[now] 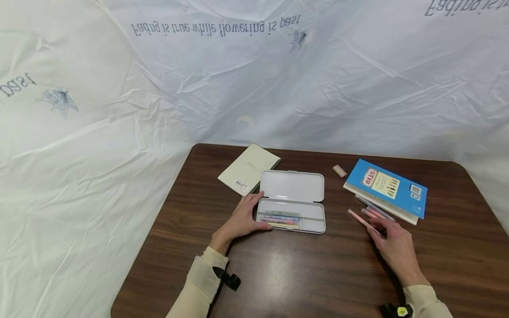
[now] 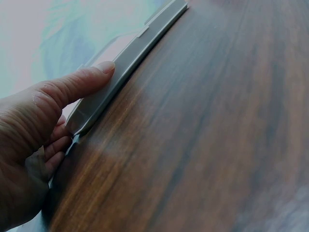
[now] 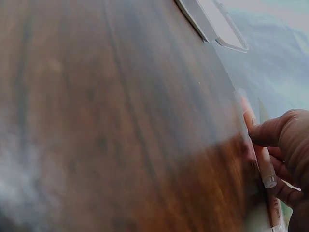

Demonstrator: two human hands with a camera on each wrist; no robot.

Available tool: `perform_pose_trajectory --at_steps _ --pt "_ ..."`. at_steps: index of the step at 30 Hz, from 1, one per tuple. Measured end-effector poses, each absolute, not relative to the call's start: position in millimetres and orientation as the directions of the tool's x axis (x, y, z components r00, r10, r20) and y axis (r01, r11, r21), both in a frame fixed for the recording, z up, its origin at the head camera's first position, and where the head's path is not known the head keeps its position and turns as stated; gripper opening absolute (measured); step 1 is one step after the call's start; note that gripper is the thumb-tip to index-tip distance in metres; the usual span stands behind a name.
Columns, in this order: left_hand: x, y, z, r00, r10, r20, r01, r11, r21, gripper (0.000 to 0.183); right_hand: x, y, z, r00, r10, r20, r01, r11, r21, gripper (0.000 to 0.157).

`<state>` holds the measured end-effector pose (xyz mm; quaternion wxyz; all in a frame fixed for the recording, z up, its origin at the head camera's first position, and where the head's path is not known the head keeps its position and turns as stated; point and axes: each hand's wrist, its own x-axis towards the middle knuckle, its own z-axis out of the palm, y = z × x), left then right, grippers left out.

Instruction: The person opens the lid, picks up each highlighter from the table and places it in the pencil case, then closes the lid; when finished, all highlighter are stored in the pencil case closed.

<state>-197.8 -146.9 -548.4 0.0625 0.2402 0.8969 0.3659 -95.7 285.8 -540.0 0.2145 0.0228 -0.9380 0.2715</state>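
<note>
The hands are working well apart on the dark wooden counter (image 1: 278, 274). The left hand (image 1: 243, 217) is gripping the left end of the open pencil case (image 1: 292, 186), its thumb pressing the near edge. The right hand (image 1: 395, 245) is pinching a pink pen (image 1: 359, 219) to the right of the case, and the pen is pointing toward the far left. Several pens (image 1: 280, 219) are lying inside the case's near half.

Just beyond the right fingers, loose pens (image 1: 371, 213) are lying along the near edge of a blue book (image 1: 397, 183), between it and the hand. An eraser (image 1: 339, 171) is sitting between the case and the book, nearer the book. At the far left, a cream notebook (image 1: 251, 167) is lying askew, the case's opened lid hiding part of it. Behind the counter, a white printed sheet (image 1: 278, 97) is hanging in wrinkles.
</note>
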Motion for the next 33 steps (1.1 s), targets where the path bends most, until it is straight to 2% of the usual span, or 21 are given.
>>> perform_pose_trajectory --at_steps 7,16,25,33 --pt "-197.5 -147.7 -548.6 -0.880 0.472 0.053 0.375 0.621 0.688 0.114 -101.6 277.5 -535.4 -0.901 0.049 0.432 -0.207 0.826 -0.524 0.032" --pt "-197.6 -147.3 -549.1 -0.879 0.473 0.062 0.382 0.622 0.684 0.113 -116.3 240.6 -526.0 -0.849 -0.069 0.523 -0.333 0.839 -0.431 0.028" --pt "-194.4 -146.6 -557.6 -0.883 0.464 0.074 0.379 0.609 0.697 0.113 -139.0 187.8 -529.7 -0.840 -0.153 0.520 -0.426 0.780 -0.458 0.031" --pt "-195.3 -145.5 -564.4 -0.885 0.458 0.086 0.384 0.612 0.691 0.114 -159.1 149.9 -535.1 -0.851 -0.247 0.464 -0.475 0.737 -0.480 0.025"
